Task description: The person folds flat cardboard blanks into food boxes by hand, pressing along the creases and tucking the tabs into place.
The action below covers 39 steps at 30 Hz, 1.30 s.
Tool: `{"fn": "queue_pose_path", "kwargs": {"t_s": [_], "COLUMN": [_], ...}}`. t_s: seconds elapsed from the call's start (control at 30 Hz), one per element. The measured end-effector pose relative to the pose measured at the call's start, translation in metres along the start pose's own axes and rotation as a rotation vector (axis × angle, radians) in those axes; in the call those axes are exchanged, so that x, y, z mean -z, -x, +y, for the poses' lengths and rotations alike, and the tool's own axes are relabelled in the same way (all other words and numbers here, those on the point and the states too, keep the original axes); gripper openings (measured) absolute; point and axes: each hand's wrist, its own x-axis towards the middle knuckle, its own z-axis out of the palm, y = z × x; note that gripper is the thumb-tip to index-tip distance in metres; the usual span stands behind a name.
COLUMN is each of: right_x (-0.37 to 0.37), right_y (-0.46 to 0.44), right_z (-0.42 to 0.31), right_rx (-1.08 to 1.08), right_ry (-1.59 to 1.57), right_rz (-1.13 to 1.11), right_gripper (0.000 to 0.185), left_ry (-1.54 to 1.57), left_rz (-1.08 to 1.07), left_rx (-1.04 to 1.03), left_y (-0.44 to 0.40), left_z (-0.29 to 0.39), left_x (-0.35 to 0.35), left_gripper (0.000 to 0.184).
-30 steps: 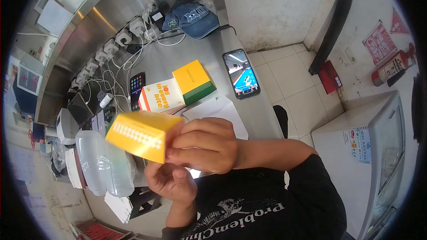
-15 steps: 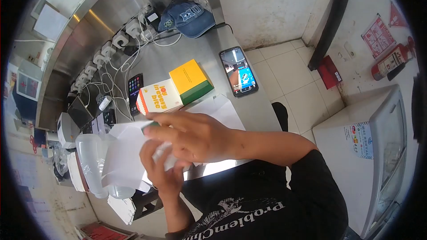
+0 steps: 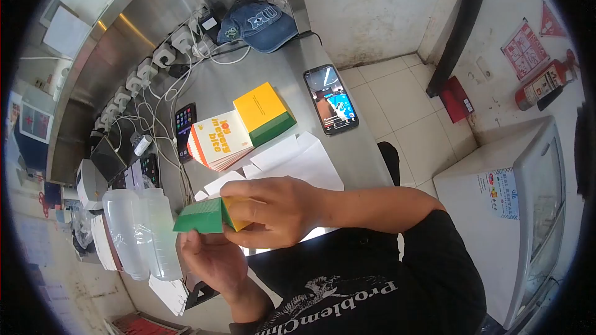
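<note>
A folded cardboard carton [image 3: 202, 216], green on the flap facing me and yellow farther in, is held above the table between my two hands. My right hand [image 3: 279, 209] is closed around its yellow part from the right. From below, my left hand [image 3: 214, 263] pinches the lower edge of the green flap, its thumb showing and its other fingers partly hidden. Behind my hands, white paper sheets [image 3: 310, 164] lie on the metal table. Farther back are a stack of yellow-and-green cartons [image 3: 264, 111] and white "Joy in every bite" cartons [image 3: 217, 139].
A lit phone [image 3: 332, 99] lies near the table's right edge, another phone [image 3: 185, 130] beside the cartons. Plastic cups [image 3: 158, 229] lie at left, near tangled chargers and cables [image 3: 146, 124]. A blue cap [image 3: 261, 25] rests at the back. A white chest freezer [image 3: 478, 211] stands at right.
The carton, mostly hidden before, now shows between my hands. My left hand has moved down and left and grips its flap; the right hand's fingers have closed around it.
</note>
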Motion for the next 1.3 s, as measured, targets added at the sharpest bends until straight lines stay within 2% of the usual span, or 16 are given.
{"fn": "queue_pose_path", "kwargs": {"t_s": [0.17,0.23,0.27,0.33,0.37,0.43,0.57,0.67,0.7,0.77,0.83,0.93,1.0,1.1,1.2,1.3], "right_x": [-0.006,-0.007,-0.009,-0.008,-0.005,-0.003,-0.004,-0.003,-0.002,-0.001,-0.003,-0.01,-0.013,-0.014,-0.011,-0.012], "right_y": [-0.003,-0.001,0.001,0.001,0.0,0.001,0.003,0.002,0.0,-0.005,-0.005,0.006,0.009,0.007,0.004,0.005], "right_z": [0.004,0.006,0.005,0.004,0.003,0.003,0.007,0.008,0.009,0.008,0.007,0.007,0.007,0.005,0.004,0.004], "right_rx": [0.022,0.05,0.031,0.014,-0.025,-0.067,-0.092,-0.162,-0.19,-0.224,-0.256,-0.238,-0.228,-0.224,-0.215,-0.212], "right_ry": [0.089,0.131,0.064,-0.004,0.022,0.048,0.073,0.043,0.039,0.022,-0.001,-0.065,-0.092,-0.098,-0.103,-0.105], "right_rz": [0.107,0.105,0.115,0.125,0.069,0.013,-0.049,-0.081,-0.087,-0.032,0.024,-0.061,-0.076,-0.05,-0.04,-0.066], "right_gripper": [0.028,0.033,0.032,0.031,0.029,0.028,0.025,0.026,0.028,0.029,0.031,0.032,0.032,0.032,0.033,0.031], "left_ry": [-0.004,-0.164,-0.165,-0.226,-0.225,-0.392,-0.56,-0.59,-0.589,-0.737,-0.699,-0.57,-0.268,-0.302,-0.237,-0.279], "left_rz": [0.0,-0.008,-0.007,0.114,0.113,0.188,0.106,-0.046,-0.047,0.084,0.085,0.113,0.027,-0.032,-0.063,-0.018], "left_rx": [-0.075,-0.113,-0.112,-0.297,-0.296,-0.495,-0.59,-0.534,-0.533,-0.34,-0.36,-0.371,-0.374,-0.312,-0.217,-0.255], "left_y": [0.014,0.015,0.015,0.011,0.012,0.014,0.008,0.003,0.003,0.004,-0.002,-0.005,-0.006,-0.005,-0.006,-0.004], "left_z": [-0.004,-0.005,-0.01,-0.023,-0.026,-0.028,-0.03,-0.027,-0.029,-0.036,-0.041,-0.046,-0.049,-0.044,-0.053,-0.044], "left_x": [-0.021,-0.02,-0.01,0.013,0.012,-0.007,0.013,0.014,0.013,0.009,0.005,0.001,0.002,-0.012,0.005,-0.012], "left_gripper": [0.047,0.033,0.033,0.03,0.03,0.032,0.037,0.036,0.036,0.033,0.03,0.031,0.027,0.037,0.038,0.04]}}
